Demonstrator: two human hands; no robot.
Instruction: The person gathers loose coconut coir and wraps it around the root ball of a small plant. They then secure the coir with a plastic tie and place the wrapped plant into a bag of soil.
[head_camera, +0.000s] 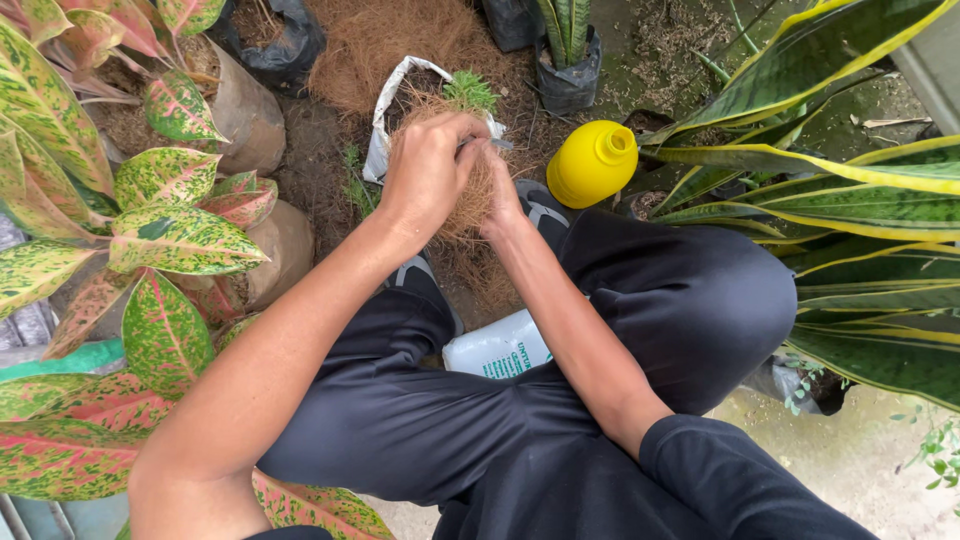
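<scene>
The left hand (428, 170) and right hand (497, 190) both squeeze a clump of brown fibre (470, 205). It looks light, soft and crumbly, so hold it around the middle.

Both hands (455, 180) together, fingers curled

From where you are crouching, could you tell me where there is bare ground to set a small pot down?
The pale concrete at lower right, between the black trousers and the striped sword-shaped leaves, is bare. Everywhere else is crowded: both hands, left hand and right hand, work brown fibre over a white grow bag, with the yellow bottle beside it.
</scene>
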